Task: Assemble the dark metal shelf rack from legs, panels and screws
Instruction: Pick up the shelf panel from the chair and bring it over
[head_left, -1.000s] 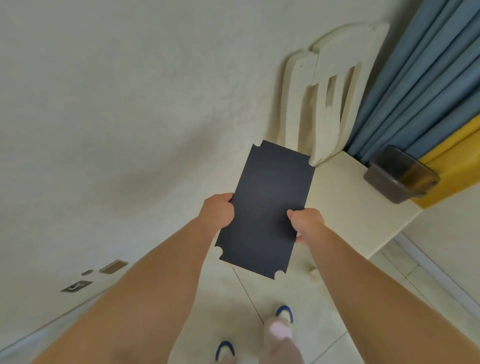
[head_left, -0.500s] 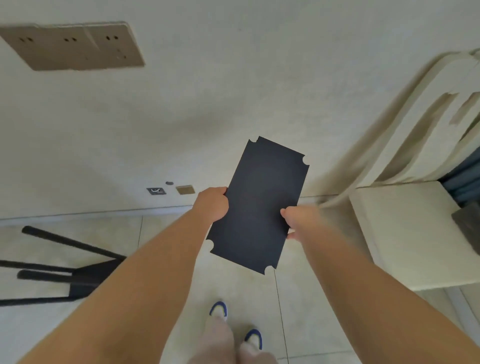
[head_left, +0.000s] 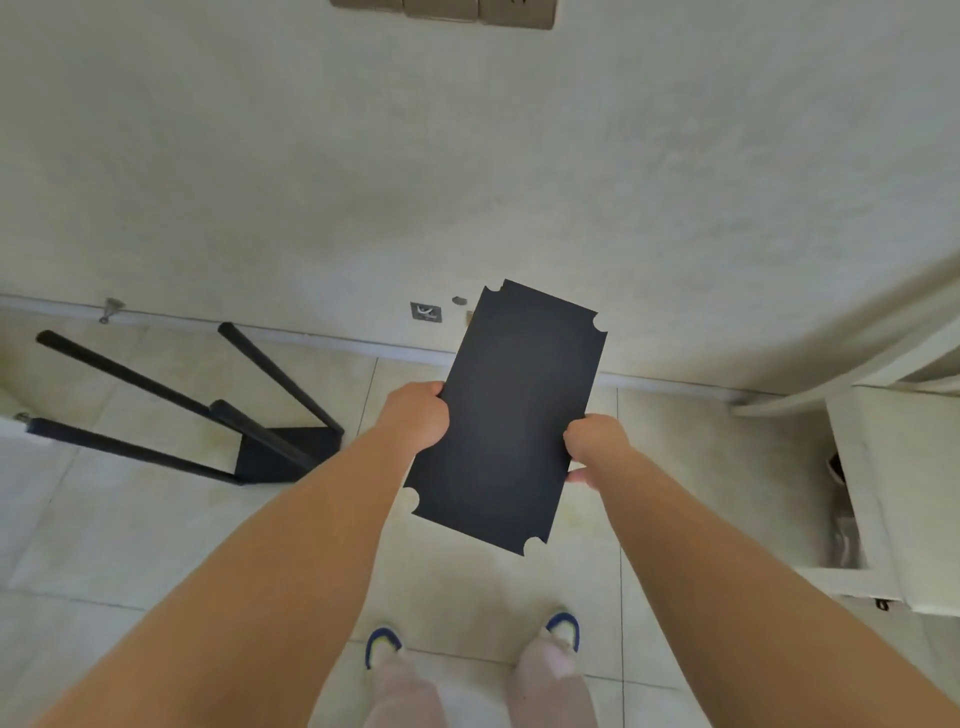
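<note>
Panel (head_left: 506, 421) held flat above the floor: we grip its long edges, left hand (head_left: 418, 415) and right hand (head_left: 595, 441) opposite, likely for carrying to the part-built rack (head_left: 249, 431) lying left of it.

A pale textured wall (head_left: 467, 171) meets a cream tiled floor (head_left: 156, 519), pale chair (head_left: 893, 493) at right.

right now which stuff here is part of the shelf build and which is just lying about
Part of the job:
- dark panel, held by left hand and right hand
- part-built rack with legs on the floor

Just lying about:
- white chair
- wall sockets
</note>
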